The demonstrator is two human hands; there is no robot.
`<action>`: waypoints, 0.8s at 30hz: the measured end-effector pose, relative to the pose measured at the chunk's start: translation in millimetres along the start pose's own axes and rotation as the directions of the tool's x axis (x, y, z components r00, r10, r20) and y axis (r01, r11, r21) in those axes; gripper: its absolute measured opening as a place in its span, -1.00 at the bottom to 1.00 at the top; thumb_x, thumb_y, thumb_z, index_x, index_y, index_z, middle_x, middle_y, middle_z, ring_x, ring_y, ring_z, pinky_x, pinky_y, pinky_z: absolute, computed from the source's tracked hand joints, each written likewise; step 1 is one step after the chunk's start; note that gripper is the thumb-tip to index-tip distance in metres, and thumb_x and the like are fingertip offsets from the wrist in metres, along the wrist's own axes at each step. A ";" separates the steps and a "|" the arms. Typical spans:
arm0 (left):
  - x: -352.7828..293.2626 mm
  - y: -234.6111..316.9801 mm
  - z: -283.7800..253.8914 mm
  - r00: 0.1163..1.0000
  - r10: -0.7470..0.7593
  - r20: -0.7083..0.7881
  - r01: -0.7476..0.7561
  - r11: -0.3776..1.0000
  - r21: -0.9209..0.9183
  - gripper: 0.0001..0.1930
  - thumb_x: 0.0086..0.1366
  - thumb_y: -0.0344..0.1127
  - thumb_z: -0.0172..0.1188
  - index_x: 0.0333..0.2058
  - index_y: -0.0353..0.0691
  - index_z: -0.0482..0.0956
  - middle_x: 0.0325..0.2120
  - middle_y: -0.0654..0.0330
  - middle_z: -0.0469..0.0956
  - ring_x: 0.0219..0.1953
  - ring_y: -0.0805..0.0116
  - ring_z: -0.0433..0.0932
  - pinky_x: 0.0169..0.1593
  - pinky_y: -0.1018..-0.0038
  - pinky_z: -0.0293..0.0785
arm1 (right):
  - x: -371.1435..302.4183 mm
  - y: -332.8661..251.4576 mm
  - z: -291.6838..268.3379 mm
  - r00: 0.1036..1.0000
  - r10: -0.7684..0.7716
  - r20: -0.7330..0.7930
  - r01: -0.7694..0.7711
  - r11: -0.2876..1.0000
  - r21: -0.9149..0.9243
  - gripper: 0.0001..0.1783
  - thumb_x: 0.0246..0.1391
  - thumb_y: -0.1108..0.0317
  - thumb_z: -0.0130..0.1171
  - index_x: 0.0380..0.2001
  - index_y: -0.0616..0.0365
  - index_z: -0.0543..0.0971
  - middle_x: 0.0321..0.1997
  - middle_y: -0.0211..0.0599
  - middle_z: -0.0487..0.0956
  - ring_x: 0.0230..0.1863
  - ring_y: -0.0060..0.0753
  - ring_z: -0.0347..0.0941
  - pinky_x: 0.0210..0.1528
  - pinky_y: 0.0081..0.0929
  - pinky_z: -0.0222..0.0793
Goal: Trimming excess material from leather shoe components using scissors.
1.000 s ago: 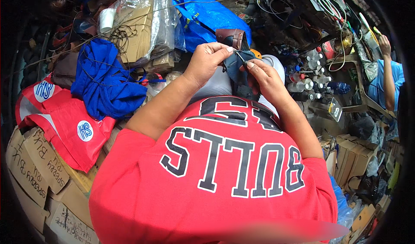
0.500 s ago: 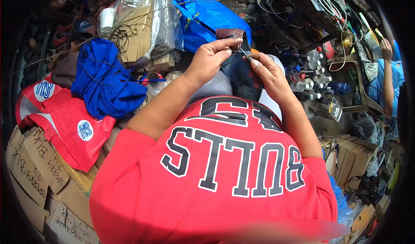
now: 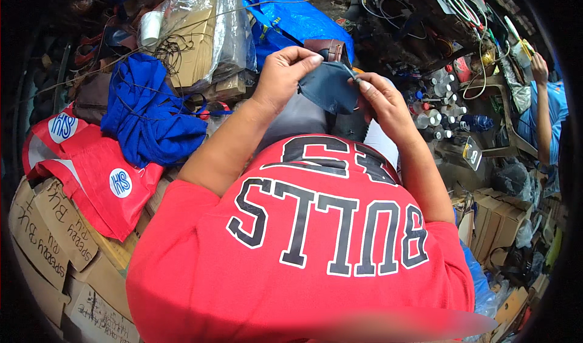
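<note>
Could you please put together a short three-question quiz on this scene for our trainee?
1. Which hand holds the thin tool near the dark blue-grey flap?
2. True or false: in the picture, the white cup is to the left of the blue plastic bag.
3. What colour is the crumpled cloth beside the red bag? A) green, B) blue, C) yellow.

Key: 1. The right hand. 2. True. 3. B.
</note>
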State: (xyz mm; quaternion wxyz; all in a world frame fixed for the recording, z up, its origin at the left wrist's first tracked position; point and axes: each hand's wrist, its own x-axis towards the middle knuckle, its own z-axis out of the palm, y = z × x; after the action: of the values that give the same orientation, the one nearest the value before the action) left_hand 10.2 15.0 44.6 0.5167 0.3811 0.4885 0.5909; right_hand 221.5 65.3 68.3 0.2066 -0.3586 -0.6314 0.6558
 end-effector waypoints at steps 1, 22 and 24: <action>2.0 -0.4 -3.2 0.997 -0.064 -0.050 0.059 0.993 -0.098 -0.85 0.16 -0.39 0.17 -0.31 -0.33 0.56 -0.44 0.24 0.56 -0.38 0.57 0.49 -0.25 0.65 0.40 | -0.4 -0.6 -0.2 1.000 0.000 -0.001 0.000 1.000 -0.001 -0.72 0.19 0.19 -0.08 -0.21 0.14 0.47 -0.57 -0.52 0.36 -0.59 -0.74 0.25 -0.59 -0.74 0.20; -3.2 -0.1 5.0 0.995 -0.073 0.068 0.079 0.993 -0.086 -0.76 0.25 -0.35 0.05 -0.15 -0.33 0.51 -0.32 0.22 0.56 -0.32 0.56 0.50 -0.18 0.66 0.42 | 7.9 -7.8 17.4 0.993 0.118 0.027 -0.113 0.982 -0.152 -0.69 0.17 0.13 -0.07 -0.20 0.13 0.44 -0.59 -0.45 0.39 -0.63 -0.66 0.30 -0.62 -0.69 0.22; -3.5 -0.2 3.9 0.993 -0.083 0.080 0.090 0.992 -0.086 -0.76 0.25 -0.36 0.06 -0.15 -0.33 0.51 -0.31 0.21 0.56 -0.31 0.56 0.50 -0.18 0.65 0.42 | 8.2 -7.8 17.7 0.993 0.119 0.018 -0.116 0.985 -0.131 -0.70 0.16 0.13 -0.07 -0.20 0.13 0.44 -0.59 -0.45 0.39 -0.63 -0.66 0.30 -0.62 -0.70 0.21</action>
State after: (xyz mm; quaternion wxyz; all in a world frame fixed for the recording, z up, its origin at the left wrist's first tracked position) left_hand 14.6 12.2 45.5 0.5766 0.3585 0.4574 0.5743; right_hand 201.7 60.1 73.3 0.1357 -0.3995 -0.6530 0.6290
